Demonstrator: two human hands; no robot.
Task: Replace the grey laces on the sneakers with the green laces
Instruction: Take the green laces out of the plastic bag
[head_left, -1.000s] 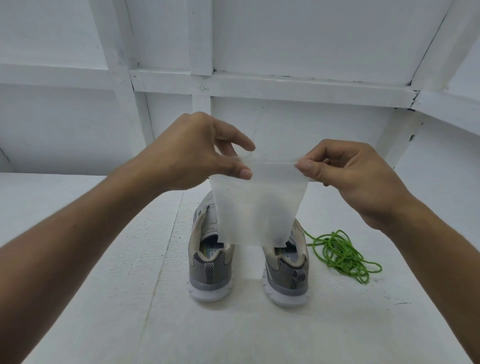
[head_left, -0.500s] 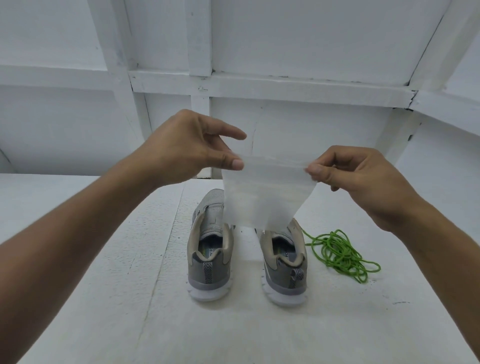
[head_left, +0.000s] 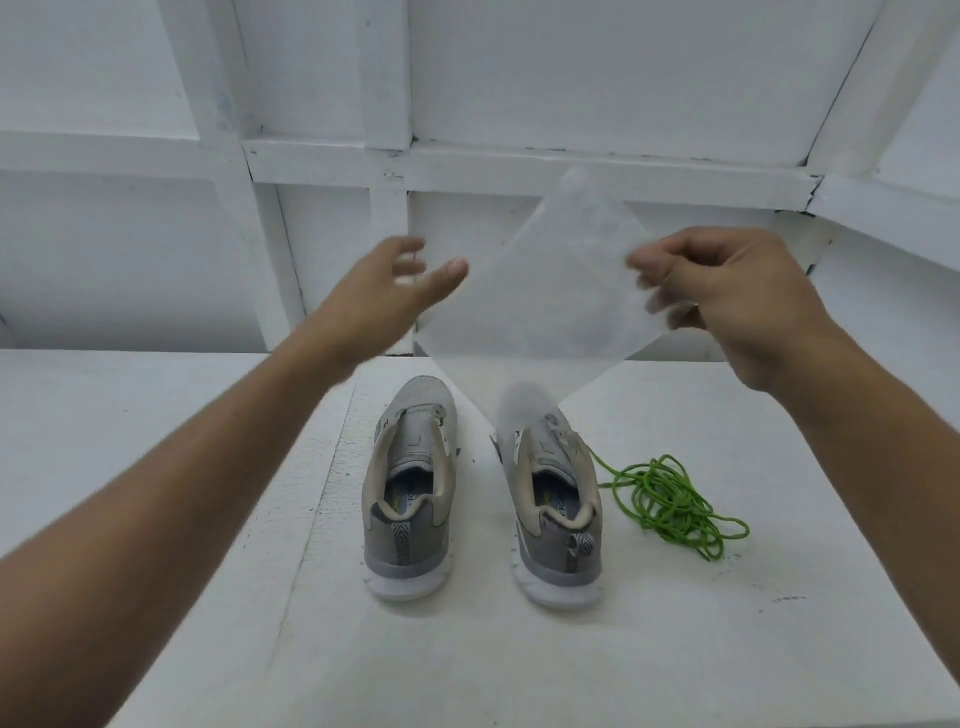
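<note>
While the right hand (head_left: 737, 306) pinches a translucent sheet (head_left: 535, 296) above the sneakers (head_left: 408, 519) and the left hand (head_left: 379, 296) hovers released beside it, the green laces (head_left: 675, 512) lie tangled on the counter (head_left: 519, 649) just beside them, unthreaded; relacing seems not yet begun.

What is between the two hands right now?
In the head view, a translucent white pouch fills the gap, pinched at its edge by the right hand; the left hand is open beside it.
</note>
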